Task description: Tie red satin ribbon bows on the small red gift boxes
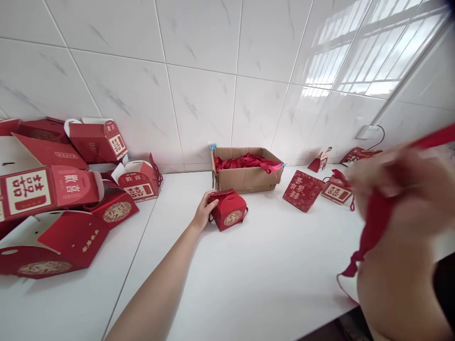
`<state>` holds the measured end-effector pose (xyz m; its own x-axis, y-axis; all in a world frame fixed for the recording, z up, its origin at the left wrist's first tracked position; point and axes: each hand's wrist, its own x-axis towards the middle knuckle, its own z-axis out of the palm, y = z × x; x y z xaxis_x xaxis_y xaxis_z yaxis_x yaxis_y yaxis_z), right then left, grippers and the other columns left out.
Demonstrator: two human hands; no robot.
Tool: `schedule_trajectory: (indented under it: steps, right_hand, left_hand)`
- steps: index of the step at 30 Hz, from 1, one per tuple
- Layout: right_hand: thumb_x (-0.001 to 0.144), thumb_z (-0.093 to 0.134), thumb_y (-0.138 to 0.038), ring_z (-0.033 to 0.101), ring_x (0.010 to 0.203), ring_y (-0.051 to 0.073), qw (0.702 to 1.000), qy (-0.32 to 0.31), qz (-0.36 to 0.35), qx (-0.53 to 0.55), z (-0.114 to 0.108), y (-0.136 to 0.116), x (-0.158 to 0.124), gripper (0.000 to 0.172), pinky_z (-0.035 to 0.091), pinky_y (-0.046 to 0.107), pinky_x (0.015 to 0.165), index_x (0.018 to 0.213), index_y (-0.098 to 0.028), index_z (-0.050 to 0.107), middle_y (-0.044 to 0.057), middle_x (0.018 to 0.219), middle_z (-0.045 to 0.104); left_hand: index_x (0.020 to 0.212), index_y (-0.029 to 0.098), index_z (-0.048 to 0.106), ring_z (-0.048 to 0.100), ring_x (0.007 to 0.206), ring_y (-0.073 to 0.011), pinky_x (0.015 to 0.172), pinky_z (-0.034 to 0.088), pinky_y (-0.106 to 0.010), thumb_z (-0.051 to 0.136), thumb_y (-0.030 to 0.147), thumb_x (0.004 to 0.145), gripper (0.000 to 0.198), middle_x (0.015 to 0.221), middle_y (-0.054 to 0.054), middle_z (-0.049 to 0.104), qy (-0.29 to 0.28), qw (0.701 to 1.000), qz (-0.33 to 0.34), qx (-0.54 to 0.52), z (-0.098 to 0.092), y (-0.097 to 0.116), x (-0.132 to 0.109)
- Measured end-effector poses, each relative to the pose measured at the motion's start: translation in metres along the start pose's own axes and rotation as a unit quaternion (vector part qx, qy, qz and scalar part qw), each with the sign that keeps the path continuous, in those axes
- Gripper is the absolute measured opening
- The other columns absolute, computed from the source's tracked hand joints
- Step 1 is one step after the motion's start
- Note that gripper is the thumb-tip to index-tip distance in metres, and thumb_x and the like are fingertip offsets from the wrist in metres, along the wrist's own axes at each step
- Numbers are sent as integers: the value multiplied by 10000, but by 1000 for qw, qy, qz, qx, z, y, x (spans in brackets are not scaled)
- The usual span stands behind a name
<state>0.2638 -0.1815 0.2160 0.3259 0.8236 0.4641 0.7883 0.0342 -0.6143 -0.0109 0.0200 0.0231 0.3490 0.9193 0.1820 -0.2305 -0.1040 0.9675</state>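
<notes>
My left hand (205,209) grips the left side of a small red gift box (232,213) that stands on the white table. A round gold emblem decorates the box's front, and a dark red cord hangs at its side. Raised close to the camera at the right, my right hand (401,194) is closed around a red ribbon (377,215); motion blurs the fingers. One end of the ribbon dangles below the fist, and another stretch runs off to the upper right. Behind the gift box, a cardboard box (245,179) holds a heap of red ribbons (245,162).
A pile of red gift boxes (50,189) covers the left of the white table (249,279). To the right stand a square red box (304,191), a small box with a cord (337,189) and a triangular box (320,161). A power socket (368,131) is on the tiled wall.
</notes>
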Motion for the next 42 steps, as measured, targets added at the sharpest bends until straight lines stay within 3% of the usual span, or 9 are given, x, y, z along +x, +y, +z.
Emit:
schedule_trajectory:
  steps: [4,7,10,15,20,24,28,34,42]
  right_hand:
    - [805,562,-483,199,362,83,894,-58,68,440,79,3,-19,261,207,265,420,721,-236,572,-88,423,186]
    - [780,608,-455,193,381,72,854,-120,135,488,131,25,-21,251,180,252,441,808,-205,606,-106,403,219]
    - [792,589,-442,399,482,107,868,-149,170,442,156,45,-21,259,317,269,539,785,-188,636,-35,474,489]
    - [785,580,-370,557,873,187,884,-159,166,407,156,53,-27,210,374,299,809,700,-195,659,41,842,667]
    - [823,546,-420,435,534,118,832,-257,150,468,150,44,-37,337,338,278,591,578,-188,535,-18,539,511]
    - [820,570,-414,371,497,103,802,-315,130,490,146,38,-44,382,287,278,553,529,-185,476,-34,494,437]
    - [799,586,-369,424,526,116,770,-301,161,539,151,34,-49,371,313,282,570,497,-186,472,-23,502,453]
    - [787,596,-397,496,595,123,777,-275,205,527,161,27,-55,316,363,267,605,557,-181,619,14,590,566]
    - [787,595,-366,519,658,144,741,-307,217,556,164,19,-64,295,407,285,694,569,-173,641,29,612,573]
  left_hand:
    - [1247,226,508,558,1062,-232,901,429,-318,702,386,679,621,1174,-69,598,7,999,2,40,3,3,-16]
    - [1295,258,489,490,1176,-247,981,381,-333,707,364,689,653,1257,-76,532,40,996,-1,74,5,6,-29]
    - [1243,247,548,488,1190,-267,976,389,-348,688,375,713,563,1252,-83,552,44,995,-21,89,9,16,-39]
    - [1218,241,561,601,1032,-278,839,465,-348,705,388,694,562,1179,-80,638,35,991,-101,80,20,40,-58]
    - [1390,265,380,617,985,-302,778,472,-343,775,348,615,874,1221,-119,589,82,965,-193,157,30,60,-102]
    - [1316,302,488,455,1211,-370,908,434,-404,793,274,563,813,1310,-122,490,37,956,-70,281,37,79,-129]
    - [1155,294,618,254,1349,-388,1063,291,-486,714,132,559,625,1428,-59,383,-70,945,-21,318,42,93,-116]
    - [908,250,668,524,1077,-324,956,396,-440,665,171,641,278,1113,-69,612,-88,961,-6,264,47,85,-99]
    - [1039,292,656,461,1152,-299,1020,361,-453,605,198,732,325,1209,-73,529,-40,934,76,347,45,61,-135]
